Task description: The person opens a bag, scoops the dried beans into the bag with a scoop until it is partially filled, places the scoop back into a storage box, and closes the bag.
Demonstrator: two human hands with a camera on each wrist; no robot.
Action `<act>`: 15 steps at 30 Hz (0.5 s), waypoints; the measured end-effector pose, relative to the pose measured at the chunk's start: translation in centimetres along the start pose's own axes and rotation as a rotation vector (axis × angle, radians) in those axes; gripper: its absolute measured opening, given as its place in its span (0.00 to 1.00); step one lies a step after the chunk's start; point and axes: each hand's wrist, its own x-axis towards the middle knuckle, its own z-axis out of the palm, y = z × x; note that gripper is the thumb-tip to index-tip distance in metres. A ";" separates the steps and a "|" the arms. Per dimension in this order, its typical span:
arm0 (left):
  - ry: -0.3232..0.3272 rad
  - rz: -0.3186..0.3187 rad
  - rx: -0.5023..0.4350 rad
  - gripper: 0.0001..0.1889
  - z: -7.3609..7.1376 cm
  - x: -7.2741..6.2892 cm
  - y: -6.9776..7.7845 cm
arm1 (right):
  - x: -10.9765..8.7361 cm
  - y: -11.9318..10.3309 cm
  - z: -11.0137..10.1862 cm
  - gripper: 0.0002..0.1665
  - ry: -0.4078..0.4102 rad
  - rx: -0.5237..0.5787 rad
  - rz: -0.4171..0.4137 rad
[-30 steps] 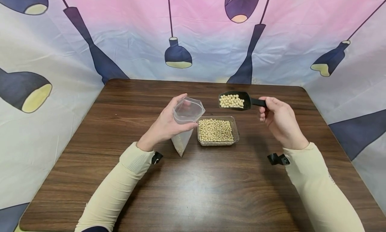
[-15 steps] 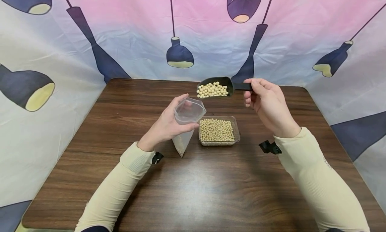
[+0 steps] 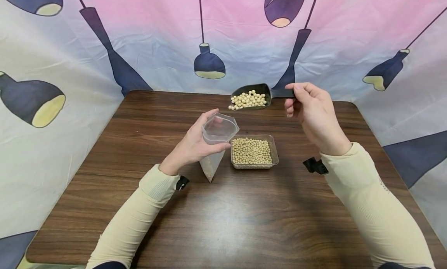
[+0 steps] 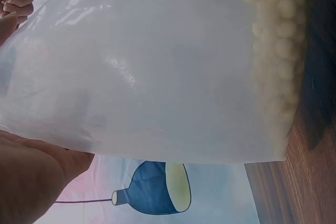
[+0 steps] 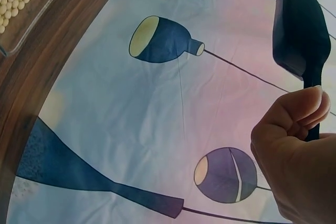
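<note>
Behind everything, a lamp-print backdrop (image 3: 167, 28) in pink, blue and grey; in front of it, a brown table (image 3: 223, 218); reaching in from the lower corners, pale sleeves (image 3: 123, 222). Then, at the sleeve on one side, left hand (image 3: 192, 143) curved widely round the mouth of a bag (image 3: 219, 130), thumb near, fingers far, holding it spread; at the other, right hand (image 3: 316, 115) raised, pinching the handle of a scoop (image 3: 262, 89). Bag upright, milky plastic, just left of a tub (image 3: 274, 149); cannot tell whether touching the table; probably light, limp and slippery, weighted only at the bottom; best taken by the rim, without pinching the mouth flat. Tub clear, on the table; likely stiff and fairly heavy; best gripped at opposite walls. Scoop black, above the table, beyond the bag's mouth and to its right, tip leftward; probably rigid, front-heavy when loaded; best held far along the handle. Smallest, pale round beans (image 3: 251, 151); plenty in the tub, a load in the scoop with a few at its lip, some visible through the bag's bottom; likely hard, quick to roll.
</note>
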 end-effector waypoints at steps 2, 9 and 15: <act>0.001 0.002 0.000 0.49 0.0 0.0 0.0 | 0.0 -0.1 0.0 0.15 -0.001 -0.010 -0.011; 0.001 0.006 0.001 0.49 0.0 0.1 0.0 | -0.2 -0.4 -0.2 0.16 0.008 -0.040 -0.046; -0.004 0.004 0.000 0.49 0.0 0.1 -0.1 | -0.2 -0.6 -0.2 0.14 0.014 -0.050 -0.059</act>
